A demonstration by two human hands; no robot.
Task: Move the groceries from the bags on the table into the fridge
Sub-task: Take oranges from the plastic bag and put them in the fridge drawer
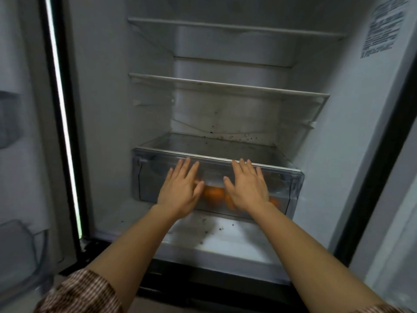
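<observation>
Oranges [214, 193] between flat grips [180, 188] [248, 188] (inside drawer [153, 177])

The fridge [108, 109] is opened, its door swung left. Oranges [214, 193] are seen, blurred, through the clear drawer [286, 181], laid low inside it beneath the shelves.
</observation>
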